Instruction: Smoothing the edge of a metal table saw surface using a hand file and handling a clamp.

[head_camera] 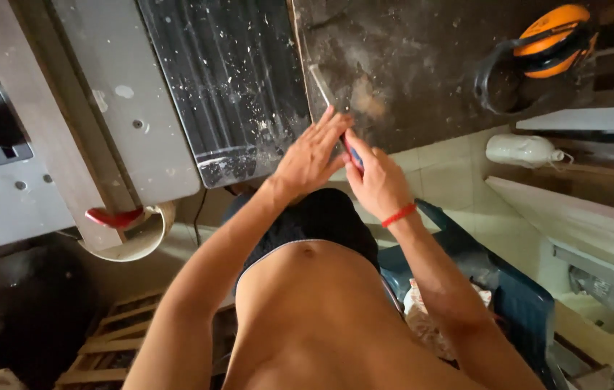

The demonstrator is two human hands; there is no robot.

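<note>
Dusty dark tabletop [408, 65] carries a thin pale strip [321, 85] that runs down to the hands at its near edge. The left hand [310, 159] lies flat with its fingers [336, 123] stretched out, tips touching the strip's lower end. The right hand [375, 180] is curled around a small blue and red tool [354, 155], just beside the left fingertips. Orange ear muffs [552, 40] rest well apart, far right.
</note>
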